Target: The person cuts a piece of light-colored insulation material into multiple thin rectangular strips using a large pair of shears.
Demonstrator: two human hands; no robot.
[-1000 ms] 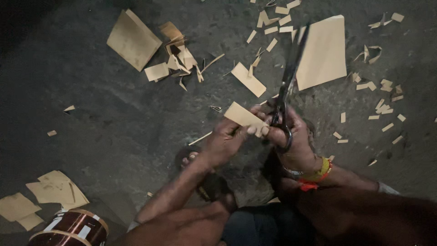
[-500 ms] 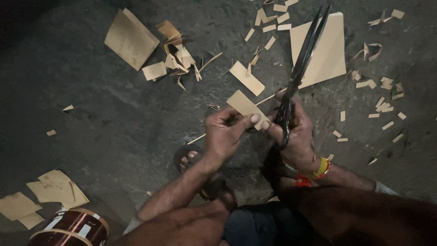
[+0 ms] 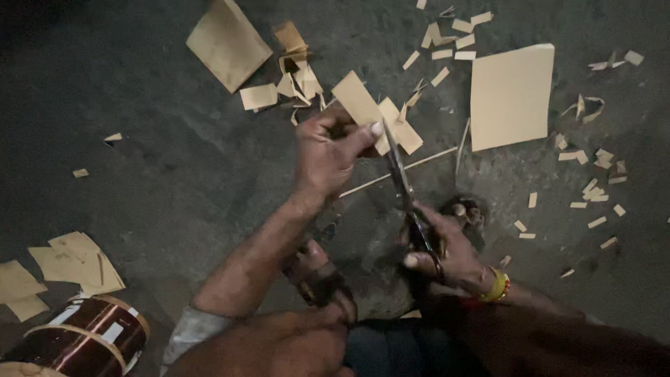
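Observation:
My left hand pinches a tan strip of card and holds it up over the dark floor. My right hand, with a yellow and orange band at the wrist, grips the handles of dark scissors. The scissor blades point up toward the card and meet its lower right edge beside my left thumb. A second tan piece lies just behind the blades. My feet in sandals show below the hands.
A large tan sheet lies at the upper right, another sheet at the upper left. Several small card offcuts scatter across the floor. A spool of copper wire sits at the bottom left beside more card pieces.
My left hand has lifted the card strip up and left. My right hand has dropped lower with the scissors, and the blades now reach the strip's edge.

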